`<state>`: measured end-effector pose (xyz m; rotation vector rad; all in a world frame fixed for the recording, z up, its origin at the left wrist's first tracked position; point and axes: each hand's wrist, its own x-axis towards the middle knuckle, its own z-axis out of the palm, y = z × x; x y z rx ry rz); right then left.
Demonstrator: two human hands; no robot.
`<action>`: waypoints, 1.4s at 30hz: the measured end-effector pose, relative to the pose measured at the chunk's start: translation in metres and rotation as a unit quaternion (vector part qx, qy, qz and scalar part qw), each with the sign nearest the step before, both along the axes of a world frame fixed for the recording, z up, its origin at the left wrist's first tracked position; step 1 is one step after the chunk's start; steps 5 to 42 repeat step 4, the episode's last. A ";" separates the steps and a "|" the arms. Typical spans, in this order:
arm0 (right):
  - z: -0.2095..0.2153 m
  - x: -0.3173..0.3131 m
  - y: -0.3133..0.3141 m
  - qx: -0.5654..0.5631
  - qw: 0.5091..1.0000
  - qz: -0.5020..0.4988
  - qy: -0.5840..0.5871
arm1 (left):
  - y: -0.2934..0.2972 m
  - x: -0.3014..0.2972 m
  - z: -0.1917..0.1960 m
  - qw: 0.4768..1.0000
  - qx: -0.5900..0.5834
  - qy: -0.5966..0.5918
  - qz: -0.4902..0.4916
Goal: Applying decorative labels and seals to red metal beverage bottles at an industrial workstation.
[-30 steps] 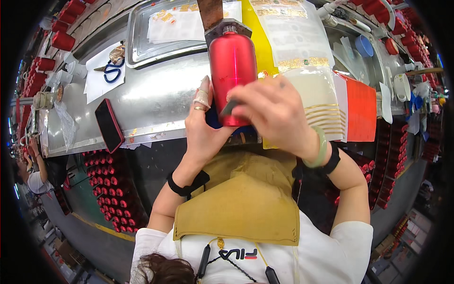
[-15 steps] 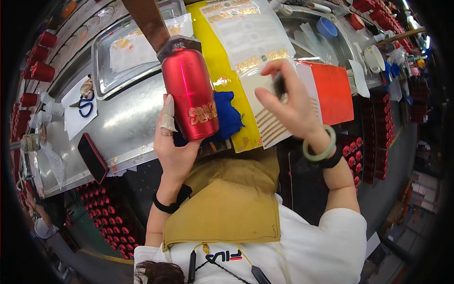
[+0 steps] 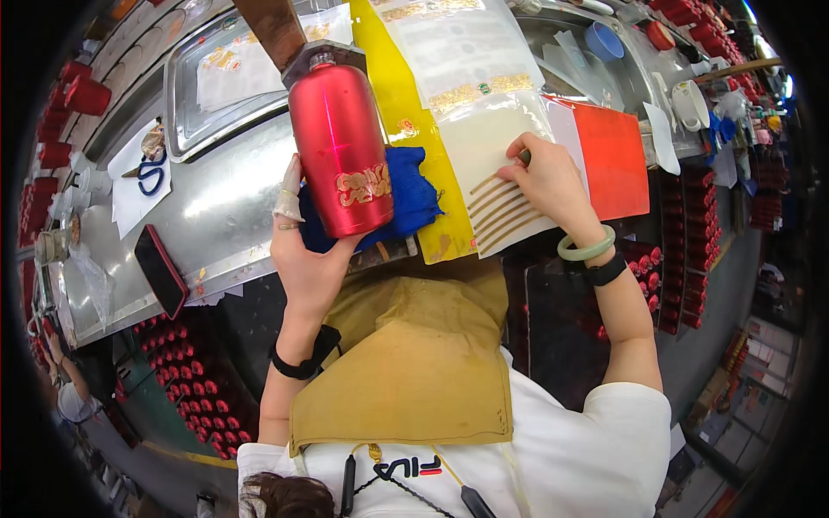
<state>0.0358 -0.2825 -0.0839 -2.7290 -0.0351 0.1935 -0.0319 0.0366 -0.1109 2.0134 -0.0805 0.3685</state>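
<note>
The metal surface (image 3: pixel 216 207) spans the view, carrying a tray (image 3: pixel 186 95), a yellow sheet (image 3: pixel 406 104), a red-orange sheet (image 3: pixel 613 155) and a clear film (image 3: pixel 466 60) with gold print; at its near edge lies a blue cloth (image 3: pixel 414 194), and on that cloth stands the red bottle (image 3: pixel 339 147), upright, its gold emblem facing the person; the left hand (image 3: pixel 306 259) holds the bottle low on its side, thumb and taped fingers closed round it; the right hand (image 3: pixel 544 177) rests on a pale sheet (image 3: pixel 501 173) bearing gold strips (image 3: pixel 496 211), its fingertips pinched on something at a strip's end, though whether it is a tool or the strip itself I cannot tell; the step in hand looks like lifting a strip for the bottle; the next move would call for peeling it cleanly and keeping the bottle steady; scissors (image 3: pixel 154 177) and a dark phone (image 3: pixel 161 270) lie well apart at left.
</note>
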 end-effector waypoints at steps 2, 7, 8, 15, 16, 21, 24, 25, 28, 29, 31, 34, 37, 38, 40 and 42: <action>0.015 0.002 0.011 0.016 0.999 0.003 0.045 | -0.001 -0.004 -0.001 1.000 -0.002 0.005 0.010; -0.010 0.008 0.000 0.069 0.996 0.010 0.054 | -0.003 -0.004 -0.001 1.000 -0.012 -0.003 0.011; -0.010 0.008 0.000 0.069 0.996 0.010 0.054 | -0.003 -0.004 -0.001 1.000 -0.012 -0.003 0.011; -0.010 0.008 0.000 0.069 0.996 0.010 0.054 | -0.003 -0.004 -0.001 1.000 -0.012 -0.003 0.011; -0.010 0.008 0.000 0.069 0.996 0.010 0.054 | -0.003 -0.004 -0.001 1.000 -0.012 -0.003 0.011; -0.010 0.008 0.000 0.069 0.996 0.010 0.054 | -0.003 -0.004 -0.001 1.000 -0.012 -0.003 0.011; -0.010 0.008 0.000 0.069 0.996 0.010 0.054 | -0.003 -0.004 -0.001 1.000 -0.012 -0.003 0.011; -0.010 0.008 0.000 0.069 0.996 0.010 0.054 | -0.003 -0.004 -0.001 1.000 -0.012 -0.003 0.011; -0.010 0.008 0.000 0.069 0.996 0.010 0.054 | -0.003 -0.004 -0.001 1.000 -0.012 -0.003 0.011; -0.010 0.008 0.000 0.069 0.996 0.010 0.054 | -0.003 -0.004 -0.001 1.000 -0.012 -0.003 0.011; -0.010 0.008 0.000 0.069 0.996 0.010 0.054 | -0.003 -0.004 -0.001 1.000 -0.012 -0.003 0.011; -0.010 0.008 0.000 0.069 0.996 0.010 0.054 | -0.003 -0.004 -0.001 1.000 -0.012 -0.003 0.011; -0.010 0.008 0.000 0.069 0.996 0.010 0.054 | -0.003 -0.004 -0.001 1.000 -0.012 -0.003 0.011; -0.010 0.008 0.000 0.069 0.996 0.010 0.054 | -0.003 -0.004 -0.001 1.000 -0.012 -0.003 0.011; -0.010 0.008 0.000 0.069 0.996 0.010 0.054 | -0.003 -0.004 -0.001 1.000 -0.012 -0.003 0.011; -0.010 0.008 0.000 0.069 0.996 0.010 0.054 | -0.003 -0.004 -0.001 1.000 -0.012 -0.003 0.011</action>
